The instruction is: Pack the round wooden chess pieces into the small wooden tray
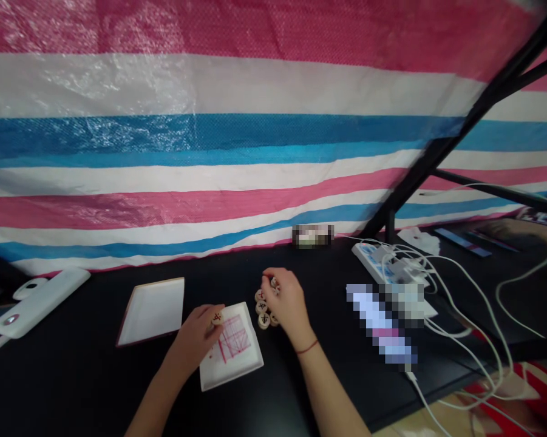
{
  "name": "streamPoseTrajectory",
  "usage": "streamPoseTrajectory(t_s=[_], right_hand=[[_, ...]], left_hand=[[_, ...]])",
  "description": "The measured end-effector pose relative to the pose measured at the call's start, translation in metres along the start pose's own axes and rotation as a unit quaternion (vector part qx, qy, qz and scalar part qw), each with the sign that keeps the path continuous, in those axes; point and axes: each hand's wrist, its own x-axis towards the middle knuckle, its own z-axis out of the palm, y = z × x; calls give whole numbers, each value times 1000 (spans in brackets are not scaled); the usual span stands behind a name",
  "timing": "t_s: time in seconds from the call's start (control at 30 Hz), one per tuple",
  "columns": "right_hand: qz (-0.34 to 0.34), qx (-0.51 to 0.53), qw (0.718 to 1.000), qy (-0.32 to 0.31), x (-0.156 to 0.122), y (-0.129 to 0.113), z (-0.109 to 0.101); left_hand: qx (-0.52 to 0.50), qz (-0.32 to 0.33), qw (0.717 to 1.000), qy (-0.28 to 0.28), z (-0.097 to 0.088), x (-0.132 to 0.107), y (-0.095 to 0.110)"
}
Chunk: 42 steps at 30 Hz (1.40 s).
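My left hand (195,340) pinches a round wooden game piece (217,317) with a red mark, held over the near-left corner of a small white box (234,352) that has a folded sheet with red grid lines (234,338) inside. My right hand (286,301) is curled over a cluster of similar round pieces (261,308) lying on the black table just right of the box. Its fingertips close on one piece at the far side of the cluster. A thin red band circles my right wrist.
A white box lid (152,311) lies left of the box. White devices (36,300) sit at far left. A power strip (382,261) with white chargers and trailing cables (464,303) fills the right. A black metal frame (441,145) slants past the striped tarp (209,152).
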Motion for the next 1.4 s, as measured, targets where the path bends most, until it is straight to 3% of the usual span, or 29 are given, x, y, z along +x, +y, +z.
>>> streamPoseTrajectory(t_s=[0.07,0.13,0.23,0.57,0.77,0.97,1.07,1.17,1.33,1.4], right_hand=[[32,-117,991,-60,17,17,-8],[40,-202,964,-168,33,29,-10],[42,-239,936,-254,50,36,-3],[57,-274,904,-323,68,30,6],[69,-255,911,-318,68,27,5],[49,-163,946,-276,64,13,-8],[50,40,963,-263,48,0,-5],[84,273,920,-269,23,-14,7],[85,322,905,-264,-5,-31,22],[90,343,895,-270,-9,-32,24]], left_hand=[[-4,5,1000,-1,1,0,-1],[-7,7,1000,-1,1,0,-1],[-8,6,1000,1,2,-1,-1],[4,-4,1000,-13,0,-1,-1],[1,-9,1000,-18,1,0,-3],[-4,-9,1000,-25,0,-1,-2],[-2,1,999,-37,-1,-2,-3],[8,11,999,-40,-2,-4,-3],[24,24,999,37,-8,-5,6],[9,40,998,39,-11,-5,12]])
